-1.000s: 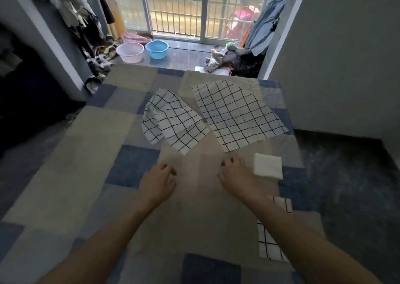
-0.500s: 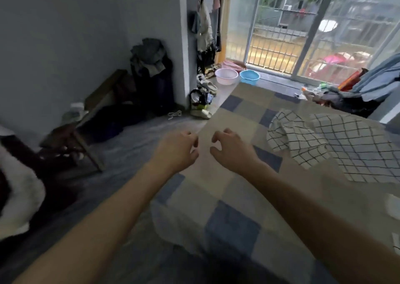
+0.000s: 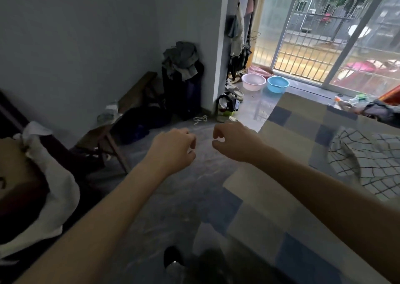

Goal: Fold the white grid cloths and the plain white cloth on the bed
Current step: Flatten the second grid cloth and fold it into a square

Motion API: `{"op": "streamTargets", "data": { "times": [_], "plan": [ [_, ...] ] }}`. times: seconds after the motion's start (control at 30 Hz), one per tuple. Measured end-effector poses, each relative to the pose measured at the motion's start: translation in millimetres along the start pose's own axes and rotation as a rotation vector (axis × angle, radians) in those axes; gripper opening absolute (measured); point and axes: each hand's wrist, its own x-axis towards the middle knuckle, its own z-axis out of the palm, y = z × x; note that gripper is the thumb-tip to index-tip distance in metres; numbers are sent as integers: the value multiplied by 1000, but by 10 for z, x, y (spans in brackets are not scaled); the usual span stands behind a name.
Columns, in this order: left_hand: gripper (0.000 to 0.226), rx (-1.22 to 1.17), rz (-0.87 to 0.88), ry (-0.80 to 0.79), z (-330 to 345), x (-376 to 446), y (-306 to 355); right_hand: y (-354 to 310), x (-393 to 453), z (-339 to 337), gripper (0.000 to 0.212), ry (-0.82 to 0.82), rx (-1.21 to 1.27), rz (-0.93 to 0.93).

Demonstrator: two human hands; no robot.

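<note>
Your left hand (image 3: 173,149) and right hand (image 3: 236,142) hang loosely curled, empty, left of the bed (image 3: 270,197). A grid cloth (image 3: 372,160) lies rumpled on the bed's far side; likely light and limp, best pinched by corners.

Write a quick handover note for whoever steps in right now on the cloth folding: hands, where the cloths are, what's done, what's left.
Left hand: loosely curled, holding nothing, held out over the floor beside the bed.
Right hand: the same, empty, near the edge of the bed.
Cloths: a rumpled white grid cloth lies on the bed at the far right of the view, touching neither hand. It is blurred, so it may be more than one cloth. The plain white cloth is out of view.
Done: nothing visibly folded here.
Left: turn back to the bed, fold the grid cloths, then find and fold the plain white one.
</note>
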Motion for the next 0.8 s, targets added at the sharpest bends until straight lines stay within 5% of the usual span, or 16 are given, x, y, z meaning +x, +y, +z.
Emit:
{"op": "streamTargets", "data": {
  "times": [0.43,0.8],
  "plan": [
    [12,-60,133,-72,-31,1965,-1328,238,1969,81,21,87,125,221],
    [15,-137,361,-111,231,3384,-1218,860,2585,-106,43,200,168,474]
  ]
}}
